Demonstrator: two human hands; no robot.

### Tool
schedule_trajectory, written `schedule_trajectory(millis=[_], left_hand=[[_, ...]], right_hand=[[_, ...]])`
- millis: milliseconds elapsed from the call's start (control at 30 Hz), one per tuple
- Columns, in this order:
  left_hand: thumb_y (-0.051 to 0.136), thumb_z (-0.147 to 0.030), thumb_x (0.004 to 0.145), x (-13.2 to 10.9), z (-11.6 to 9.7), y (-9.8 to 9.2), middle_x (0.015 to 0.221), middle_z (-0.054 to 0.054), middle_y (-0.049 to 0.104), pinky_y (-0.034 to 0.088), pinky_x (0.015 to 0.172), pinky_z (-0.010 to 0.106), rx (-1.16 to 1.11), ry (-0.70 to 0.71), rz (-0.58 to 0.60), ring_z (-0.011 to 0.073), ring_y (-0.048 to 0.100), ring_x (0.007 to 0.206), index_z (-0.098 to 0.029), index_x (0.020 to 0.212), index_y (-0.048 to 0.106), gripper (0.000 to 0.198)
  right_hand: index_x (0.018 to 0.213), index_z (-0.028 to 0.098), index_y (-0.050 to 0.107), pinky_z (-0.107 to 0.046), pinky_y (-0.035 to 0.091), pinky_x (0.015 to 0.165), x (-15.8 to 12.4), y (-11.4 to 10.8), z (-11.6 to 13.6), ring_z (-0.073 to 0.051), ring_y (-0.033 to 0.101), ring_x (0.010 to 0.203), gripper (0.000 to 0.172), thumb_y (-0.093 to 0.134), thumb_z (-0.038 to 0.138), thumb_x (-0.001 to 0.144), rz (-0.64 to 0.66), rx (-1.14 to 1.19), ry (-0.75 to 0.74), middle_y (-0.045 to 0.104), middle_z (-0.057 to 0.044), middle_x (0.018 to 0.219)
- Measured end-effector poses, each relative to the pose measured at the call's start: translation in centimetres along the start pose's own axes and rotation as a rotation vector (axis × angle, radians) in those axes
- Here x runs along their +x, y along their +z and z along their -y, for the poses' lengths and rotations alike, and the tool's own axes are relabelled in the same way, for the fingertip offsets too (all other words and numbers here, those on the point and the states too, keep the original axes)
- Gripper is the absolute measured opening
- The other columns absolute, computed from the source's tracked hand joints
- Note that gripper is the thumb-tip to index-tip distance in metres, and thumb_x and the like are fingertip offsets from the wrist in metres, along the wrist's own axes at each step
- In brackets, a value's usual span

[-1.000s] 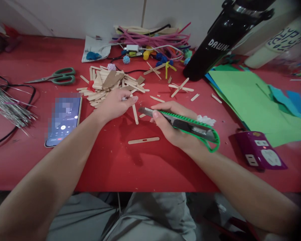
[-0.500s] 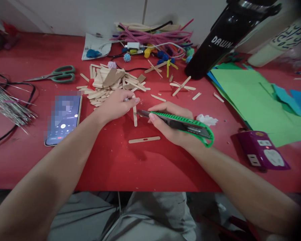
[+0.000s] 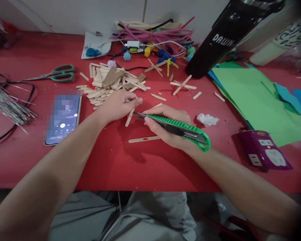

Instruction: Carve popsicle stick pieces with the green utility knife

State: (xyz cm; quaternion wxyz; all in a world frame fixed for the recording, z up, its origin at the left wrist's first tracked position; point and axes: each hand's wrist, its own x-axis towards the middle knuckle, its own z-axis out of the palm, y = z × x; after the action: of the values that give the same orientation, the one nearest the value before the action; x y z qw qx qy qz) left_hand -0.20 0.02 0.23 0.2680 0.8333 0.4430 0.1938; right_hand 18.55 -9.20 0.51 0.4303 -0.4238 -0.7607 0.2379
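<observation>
Nearest you, slotted craft stick (image 3: 136, 140) flat on red tabletop (image 3: 107, 170). Just beyond, your right hand (image 3: 172, 138) gripping green utility knife (image 3: 175, 124), blade tip (image 3: 137, 114) at second craft stick (image 3: 129, 119), pinched in your left hand (image 3: 116, 105). Behind that, craft-stick pile (image 3: 97, 96).

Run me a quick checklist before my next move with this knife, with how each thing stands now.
1. Utility knife gripped: ok, in the right hand.
2. Craft stick held: ok, the left hand has its upper end.
3. Blade well clear of the left hand: not ok, its tip looks close.
4. Blade touching the stick: cannot tell, they meet in view.
5. Scissors away from the blade: ok, lying off to the left.
</observation>
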Motion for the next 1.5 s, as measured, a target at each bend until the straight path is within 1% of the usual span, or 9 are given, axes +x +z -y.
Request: schedule_trajectory(millis=[100,233,433,633,767,1067,1233,1367,1500], left_hand=[[0.048,-0.043,0.086,0.0,0.0,0.0,0.05,-0.004,0.033,0.023,0.054,0.031,0.01,0.008,0.008,0.0101,0.033,0.052,-0.018,0.054,0.045,0.04],[0.048,-0.045,0.085,-0.1,0.1,0.0,0.05,-0.004,0.032,0.023,0.054,0.031,-0.02,0.012,0.016,0.0101,0.031,0.052,-0.019,0.053,0.042,0.042],[0.049,-0.046,0.085,-0.1,0.0,-0.1,0.05,-0.003,0.04,0.025,0.055,0.031,-0.047,-0.028,0.051,0.0102,0.035,0.052,-0.018,0.054,0.046,0.042],[0.049,-0.045,0.085,0.0,-0.5,-0.3,0.048,-0.003,0.043,0.025,0.056,0.031,-0.027,-0.071,0.067,0.0104,0.034,0.05,-0.018,0.054,0.049,0.041],[0.048,-0.045,0.086,-0.1,-0.8,-0.5,0.046,-0.003,0.04,0.025,0.056,0.031,-0.015,-0.09,0.086,0.0109,0.033,0.049,-0.019,0.054,0.048,0.041],[0.047,-0.045,0.086,-0.1,-0.6,-0.4,0.047,-0.002,0.042,0.024,0.054,0.032,0.008,-0.068,0.085,0.0114,0.035,0.049,-0.019,0.053,0.048,0.041],[0.047,-0.045,0.086,-0.1,-0.6,-0.4,0.046,-0.003,0.041,0.024,0.053,0.031,0.021,-0.054,0.086,0.0114,0.035,0.048,-0.019,0.053,0.046,0.042],[0.046,-0.046,0.086,-0.1,-0.5,-0.3,0.048,-0.002,0.042,0.024,0.053,0.032,0.028,-0.044,0.081,0.0116,0.037,0.049,-0.019,0.053,0.046,0.043],[0.046,-0.047,0.087,0.0,-0.3,-0.1,0.048,-0.002,0.039,0.024,0.054,0.032,0.065,-0.033,0.072,0.0119,0.035,0.05,-0.02,0.053,0.043,0.043]], right_hand=[[0.092,0.018,0.066,-0.02,0.049,0.058,0.0,-0.1,0.0,-0.009,0.062,0.059,0.007,0.064,0.021,0.087,-0.015,-0.008,-0.004,0.067,0.002,0.069],[0.095,0.018,0.066,-0.02,0.049,0.059,0.1,-0.2,-0.2,-0.009,0.062,0.061,0.009,0.064,0.02,0.086,0.016,0.035,-0.039,0.068,0.001,0.075],[0.1,0.016,0.066,-0.019,0.051,0.065,0.1,-0.1,-0.6,-0.008,0.063,0.065,0.014,0.064,0.016,0.086,0.051,0.085,-0.099,0.069,-0.001,0.084],[0.099,0.016,0.067,-0.019,0.051,0.067,0.1,0.1,-0.7,-0.008,0.062,0.066,0.014,0.065,0.015,0.085,0.054,0.077,-0.13,0.069,-0.002,0.084],[0.1,0.017,0.067,-0.019,0.051,0.065,0.1,0.1,-0.7,-0.008,0.062,0.065,0.014,0.064,0.017,0.086,0.051,0.058,-0.136,0.07,-0.001,0.085],[0.102,0.022,0.067,-0.024,0.053,0.065,0.1,0.1,-0.7,-0.011,0.063,0.066,0.015,0.061,0.021,0.088,0.072,0.026,-0.122,0.071,-0.002,0.085],[0.103,0.021,0.067,-0.024,0.053,0.068,0.0,0.0,-0.9,-0.011,0.064,0.067,0.016,0.062,0.02,0.088,0.079,0.035,-0.139,0.071,-0.001,0.084],[0.105,0.02,0.067,-0.025,0.053,0.071,0.0,0.0,-1.0,-0.011,0.064,0.069,0.018,0.061,0.019,0.088,0.097,0.028,-0.17,0.07,-0.002,0.081],[0.103,0.021,0.067,-0.025,0.053,0.07,0.1,0.2,-0.8,-0.011,0.063,0.066,0.017,0.059,0.021,0.089,0.094,0.025,-0.159,0.07,-0.002,0.08]])
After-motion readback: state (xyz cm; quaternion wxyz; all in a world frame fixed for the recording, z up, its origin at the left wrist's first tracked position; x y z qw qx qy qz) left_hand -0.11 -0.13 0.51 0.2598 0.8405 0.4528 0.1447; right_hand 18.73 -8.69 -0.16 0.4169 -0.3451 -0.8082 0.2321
